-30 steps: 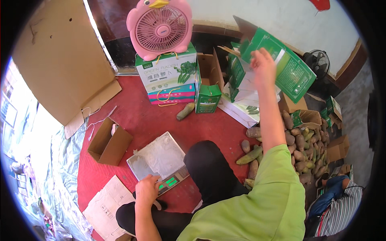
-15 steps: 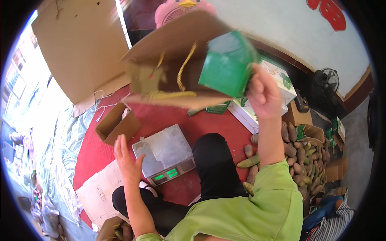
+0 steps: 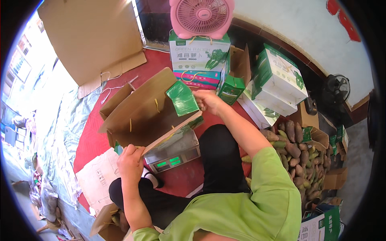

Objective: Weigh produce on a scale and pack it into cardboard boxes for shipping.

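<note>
An open cardboard carton (image 3: 138,112) with yellow rope handles tilts in front of me, its brown inside facing up. A green end flap (image 3: 183,98) stands out at its right. The fingers of my left hand (image 3: 130,160) close on the carton's near left corner. At the right end, beside the green flap, my right hand (image 3: 207,101) grips the carton with bent fingers. The carton covers part of a metal weighing scale (image 3: 177,146) with a lit green display; I cannot tell whether the two touch.
Beyond lie a pink fan (image 3: 204,16) on a printed carton (image 3: 199,58) and stacked white-green cartons (image 3: 277,76). Reddish-brown and green root vegetables (image 3: 299,160) are heaped at right. A smaller cardboard box (image 3: 116,100) sits behind the carton, and flat cardboard (image 3: 96,172) lies at left.
The carton has come down and toward me from the air, over the scale. My right hand moved left and lower with it. My left hand, open before, has closed on its near edge.
</note>
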{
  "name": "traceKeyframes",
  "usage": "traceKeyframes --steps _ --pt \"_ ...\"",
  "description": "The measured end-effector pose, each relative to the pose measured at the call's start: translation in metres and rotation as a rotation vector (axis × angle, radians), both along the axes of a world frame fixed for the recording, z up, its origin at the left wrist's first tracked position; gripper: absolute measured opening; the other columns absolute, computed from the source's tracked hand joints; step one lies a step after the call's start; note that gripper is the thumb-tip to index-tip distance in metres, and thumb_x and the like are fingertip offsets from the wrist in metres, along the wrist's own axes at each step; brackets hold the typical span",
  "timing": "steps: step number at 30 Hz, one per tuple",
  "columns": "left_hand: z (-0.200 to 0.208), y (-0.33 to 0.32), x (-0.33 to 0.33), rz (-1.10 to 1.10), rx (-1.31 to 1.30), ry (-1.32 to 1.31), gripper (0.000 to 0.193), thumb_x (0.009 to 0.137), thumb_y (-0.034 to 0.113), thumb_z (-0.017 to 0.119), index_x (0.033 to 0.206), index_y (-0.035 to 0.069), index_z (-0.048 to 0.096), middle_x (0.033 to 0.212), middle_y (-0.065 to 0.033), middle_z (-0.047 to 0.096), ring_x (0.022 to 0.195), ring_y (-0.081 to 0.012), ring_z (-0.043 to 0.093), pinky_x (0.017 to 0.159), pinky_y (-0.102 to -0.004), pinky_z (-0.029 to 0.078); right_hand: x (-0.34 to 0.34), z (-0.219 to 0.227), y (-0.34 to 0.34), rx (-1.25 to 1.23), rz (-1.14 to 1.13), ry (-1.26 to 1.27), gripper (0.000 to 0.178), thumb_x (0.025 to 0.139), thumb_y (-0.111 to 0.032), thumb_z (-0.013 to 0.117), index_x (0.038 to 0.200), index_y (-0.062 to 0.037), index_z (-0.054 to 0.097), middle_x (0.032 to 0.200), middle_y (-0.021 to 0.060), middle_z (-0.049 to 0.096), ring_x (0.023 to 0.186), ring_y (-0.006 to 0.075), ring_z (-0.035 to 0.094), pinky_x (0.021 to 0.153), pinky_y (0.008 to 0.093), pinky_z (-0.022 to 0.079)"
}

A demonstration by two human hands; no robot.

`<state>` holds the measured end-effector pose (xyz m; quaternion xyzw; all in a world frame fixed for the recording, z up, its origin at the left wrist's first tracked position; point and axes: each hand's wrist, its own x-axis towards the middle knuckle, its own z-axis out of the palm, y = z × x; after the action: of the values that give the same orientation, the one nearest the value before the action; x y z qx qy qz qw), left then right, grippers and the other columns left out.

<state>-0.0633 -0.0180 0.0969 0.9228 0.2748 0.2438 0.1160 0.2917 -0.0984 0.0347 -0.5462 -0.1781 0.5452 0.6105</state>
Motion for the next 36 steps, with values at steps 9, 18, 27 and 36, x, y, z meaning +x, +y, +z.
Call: traceKeyframes --steps 9,18,27,36 --pt "-0.022 -0.014 0.029 -0.134 0.032 0.307 0.022 0.075 0.006 0.060 0.094 0.015 0.067 0.081 -0.0053 0.054 0.081 -0.0250 0.059 0.068 -0.0381 0.049 0.033 -0.084 -0.056 -0.305 0.058 -0.533 0.023 0.090 -0.022 0.061 0.103 -0.0033 0.062 0.081 0.0045 0.064 0.066 0.0136 0.060 0.053 0.0271 0.049" --pt "-0.020 -0.014 0.041 -0.011 -0.052 0.398 0.025 0.077 0.004 0.063 0.099 0.015 0.070 0.088 -0.0049 0.062 0.087 -0.0266 0.062 0.073 -0.0394 0.051 0.038 -0.220 -0.247 -0.824 0.007 -0.930 0.024 0.081 -0.021 0.066 0.097 -0.0030 0.068 0.090 0.0154 0.069 0.081 0.0273 0.066 0.074 0.0386 0.052" --pt "-0.025 -0.019 0.037 0.010 -0.029 0.413 0.019 0.086 0.010 0.061 0.102 0.014 0.069 0.092 -0.0048 0.064 0.086 -0.0274 0.063 0.070 -0.0384 0.050 -0.086 -0.298 -0.372 -1.132 0.209 -0.772 0.025 0.075 -0.024 0.069 0.092 -0.0060 0.070 0.088 0.0189 0.069 0.082 0.0317 0.068 0.074 0.0403 0.054" --pt "-0.028 -0.016 0.038 -0.026 -0.014 0.397 0.021 0.083 0.003 0.061 0.100 0.011 0.070 0.092 -0.0053 0.065 0.085 -0.0266 0.064 0.071 -0.0365 0.050 -0.123 -0.310 -0.336 -0.999 0.234 -0.624 0.051 0.072 -0.032 0.075 0.112 -0.0020 0.061 0.108 0.0199 0.065 0.102 0.0347 0.063 0.088 0.0414 0.049"
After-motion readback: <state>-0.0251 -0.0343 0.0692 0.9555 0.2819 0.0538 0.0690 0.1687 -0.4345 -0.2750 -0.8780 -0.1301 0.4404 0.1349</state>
